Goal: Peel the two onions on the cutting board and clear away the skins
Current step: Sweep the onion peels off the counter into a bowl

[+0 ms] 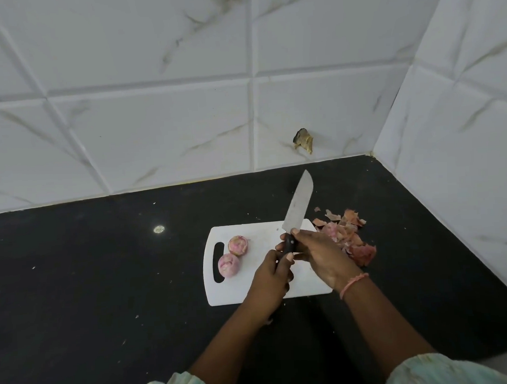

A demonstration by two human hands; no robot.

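— Both hands, left hand (272, 271) and right hand (317, 251), grip our knife (298, 202) handle?
— Yes. Peeled onions (233, 256) lie on cutting board (266, 291) left; skins (350, 236) piled on surface (104, 273), right.

Two bare forearms are seen, each ending in a bare hand: left hand (270, 274), right hand (320, 254). Pale mint-green sleeves (449, 371), faintly mottled with yellowish marks, are pushed up past the forearms. A thin pink-orange thread bracelet (353, 285) is worn on the right wrist.
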